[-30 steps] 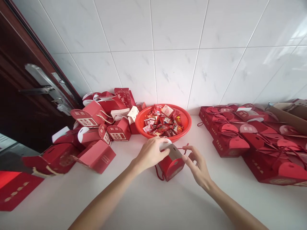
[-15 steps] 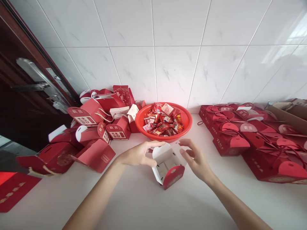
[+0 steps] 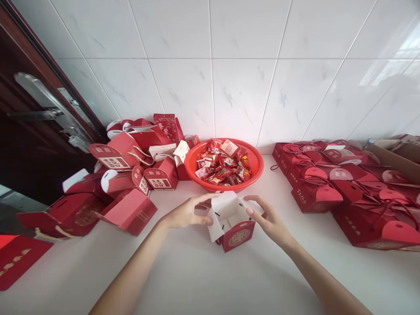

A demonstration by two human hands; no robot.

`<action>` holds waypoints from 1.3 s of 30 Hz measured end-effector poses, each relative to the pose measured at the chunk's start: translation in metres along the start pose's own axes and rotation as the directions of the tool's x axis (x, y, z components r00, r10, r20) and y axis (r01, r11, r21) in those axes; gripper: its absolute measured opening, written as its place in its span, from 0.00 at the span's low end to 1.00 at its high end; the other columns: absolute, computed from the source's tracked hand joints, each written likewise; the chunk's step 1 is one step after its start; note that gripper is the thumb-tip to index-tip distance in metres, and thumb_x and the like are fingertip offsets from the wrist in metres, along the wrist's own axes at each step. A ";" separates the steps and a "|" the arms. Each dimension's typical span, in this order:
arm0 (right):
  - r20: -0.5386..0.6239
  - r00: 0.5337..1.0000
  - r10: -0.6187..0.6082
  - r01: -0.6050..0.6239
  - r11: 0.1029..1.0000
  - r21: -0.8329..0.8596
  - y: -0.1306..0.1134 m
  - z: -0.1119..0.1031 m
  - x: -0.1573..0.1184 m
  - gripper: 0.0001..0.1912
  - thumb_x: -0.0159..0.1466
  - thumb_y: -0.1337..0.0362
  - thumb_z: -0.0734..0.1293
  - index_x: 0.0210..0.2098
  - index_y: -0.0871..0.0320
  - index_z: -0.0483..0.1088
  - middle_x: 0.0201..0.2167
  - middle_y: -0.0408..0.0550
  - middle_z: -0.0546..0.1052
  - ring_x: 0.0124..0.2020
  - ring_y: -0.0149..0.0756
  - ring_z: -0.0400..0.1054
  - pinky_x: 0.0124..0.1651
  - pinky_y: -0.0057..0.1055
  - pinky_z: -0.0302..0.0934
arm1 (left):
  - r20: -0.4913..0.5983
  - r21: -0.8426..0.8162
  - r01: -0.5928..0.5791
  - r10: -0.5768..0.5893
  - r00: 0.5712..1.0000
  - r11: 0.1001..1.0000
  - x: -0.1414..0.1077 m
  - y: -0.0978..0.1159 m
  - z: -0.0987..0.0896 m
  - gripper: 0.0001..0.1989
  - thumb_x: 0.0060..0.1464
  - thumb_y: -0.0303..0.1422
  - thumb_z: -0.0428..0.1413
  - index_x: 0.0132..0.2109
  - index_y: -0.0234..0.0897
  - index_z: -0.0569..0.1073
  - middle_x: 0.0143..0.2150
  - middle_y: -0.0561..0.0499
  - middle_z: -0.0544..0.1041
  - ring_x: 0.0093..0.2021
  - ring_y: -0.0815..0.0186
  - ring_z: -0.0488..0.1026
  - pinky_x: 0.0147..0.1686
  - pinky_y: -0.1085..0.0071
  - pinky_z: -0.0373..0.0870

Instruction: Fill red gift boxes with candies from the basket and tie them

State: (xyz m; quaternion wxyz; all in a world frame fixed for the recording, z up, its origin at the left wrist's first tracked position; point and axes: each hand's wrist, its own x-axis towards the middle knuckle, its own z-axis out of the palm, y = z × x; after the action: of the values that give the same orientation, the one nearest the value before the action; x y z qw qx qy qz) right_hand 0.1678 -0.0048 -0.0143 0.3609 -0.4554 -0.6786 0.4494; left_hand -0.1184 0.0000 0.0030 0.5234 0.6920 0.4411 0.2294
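Observation:
A small red paper gift box (image 3: pixel 239 236) stands open-topped on the white counter, its white inside showing and a round pale emblem on its front. My left hand (image 3: pixel 190 212) is at the box's left flap, thumb on the near side and fingers behind the back flap. On the opposite side my right hand (image 3: pixel 271 221) pinches the right flap between thumb and fingers. Just behind the box sits a red plastic basket (image 3: pixel 257 168) of wrapped candies (image 3: pixel 223 164). Some fingertips are hidden by the flaps.
Several red gift boxes (image 3: pixel 124 210) are piled on the left, some with rope handles. Rows of closed red boxes (image 3: pixel 315 192) fill the right side, beside a brown cardboard carton (image 3: pixel 390 159). A tiled wall (image 3: pixel 243 96) rises behind; a dark door (image 3: pixel 19 148) stands at left.
The box has turned slightly and its front now stands more upright, showing the emblem. Its left flap has folded outward. My right hand has closed in on the right flap.

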 end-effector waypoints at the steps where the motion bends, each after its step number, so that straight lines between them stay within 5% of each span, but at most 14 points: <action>1: 0.021 1.000 -0.011 0.012 1.000 -0.011 -0.001 -0.002 0.001 0.24 0.66 0.43 0.63 0.52 0.53 0.70 0.51 0.49 0.76 0.34 0.35 0.72 0.36 0.32 0.68 | -0.019 0.022 -0.008 0.009 1.000 1.000 0.000 0.000 -0.001 0.40 0.50 0.41 0.68 0.68 0.48 0.64 0.68 0.45 0.68 0.64 0.53 0.69 0.64 0.56 0.64; 5: 0.154 0.986 -0.063 0.064 0.998 0.003 0.003 -0.012 0.002 0.35 0.61 0.40 0.67 0.61 0.52 0.64 0.59 0.53 0.72 0.46 0.44 0.74 0.40 0.34 0.70 | -0.058 0.067 -0.044 0.048 0.997 0.997 -0.001 -0.003 -0.002 0.39 0.49 0.41 0.68 0.67 0.47 0.66 0.67 0.45 0.69 0.63 0.51 0.69 0.64 0.54 0.64; 11: 0.282 0.951 -0.127 0.171 0.976 -0.134 0.010 -0.018 0.001 0.53 0.51 0.43 0.77 0.69 0.48 0.54 0.65 0.55 0.67 0.62 0.54 0.64 0.60 0.45 0.63 | -0.048 0.079 -0.075 0.079 0.996 0.994 -0.002 -0.010 0.000 0.41 0.51 0.40 0.67 0.69 0.48 0.63 0.67 0.46 0.70 0.62 0.52 0.71 0.62 0.55 0.67; 17: 0.200 0.976 -0.081 0.141 0.942 -0.305 0.013 -0.017 0.004 0.56 0.49 0.39 0.77 0.70 0.46 0.52 0.65 0.56 0.66 0.64 0.58 0.64 0.59 0.49 0.64 | -0.079 0.145 -0.068 0.080 0.994 0.987 -0.006 -0.006 0.002 0.40 0.51 0.39 0.66 0.69 0.47 0.63 0.67 0.45 0.70 0.61 0.53 0.72 0.61 0.55 0.68; 22: 0.177 0.984 -0.034 0.107 0.901 -0.420 0.012 -0.020 0.002 0.59 0.49 0.36 0.75 0.72 0.46 0.48 0.69 0.59 0.60 0.64 0.59 0.64 0.57 0.50 0.67 | -0.134 0.370 -0.052 0.109 0.985 0.927 -0.017 0.016 0.001 0.35 0.53 0.42 0.65 0.66 0.45 0.68 0.63 0.44 0.74 0.60 0.52 0.73 0.59 0.58 0.70; 30: 0.142 0.981 -0.130 0.185 0.834 -0.520 0.004 -0.022 -0.010 0.59 0.53 0.36 0.72 0.74 0.44 0.41 0.74 0.59 0.48 0.71 0.60 0.54 0.62 0.53 0.63 | -0.223 0.587 -0.074 0.248 0.943 0.807 -0.025 0.042 0.011 0.21 0.58 0.38 0.60 0.58 0.44 0.76 0.58 0.46 0.73 0.56 0.57 0.75 0.56 0.66 0.74; 35: 0.103 0.988 -0.116 0.155 0.792 -0.590 0.001 -0.020 -0.014 0.50 0.55 0.39 0.73 0.70 0.45 0.52 0.74 0.59 0.49 0.60 0.59 0.69 0.55 0.51 0.69 | -0.067 0.656 -0.176 0.288 0.955 0.734 -0.018 0.050 0.030 0.18 0.58 0.36 0.61 0.55 0.44 0.77 0.62 0.45 0.72 0.63 0.53 0.69 0.60 0.59 0.70; 39: 0.129 0.985 -0.115 0.169 0.800 -0.575 0.006 -0.025 -0.010 0.47 0.55 0.39 0.73 0.68 0.46 0.56 0.74 0.58 0.52 0.63 0.58 0.66 0.59 0.52 0.67 | -0.018 0.718 -0.176 0.270 0.963 0.674 -0.019 0.057 0.045 0.15 0.59 0.35 0.61 0.53 0.46 0.78 0.63 0.47 0.72 0.64 0.51 0.67 0.58 0.57 0.71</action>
State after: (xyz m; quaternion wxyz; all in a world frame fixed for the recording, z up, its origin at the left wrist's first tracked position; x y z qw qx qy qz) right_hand 0.1954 -0.0059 -0.0120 0.2063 -0.4718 -0.8310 0.2105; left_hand -0.0712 -0.0432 0.0430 0.1561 0.8729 0.4386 0.1461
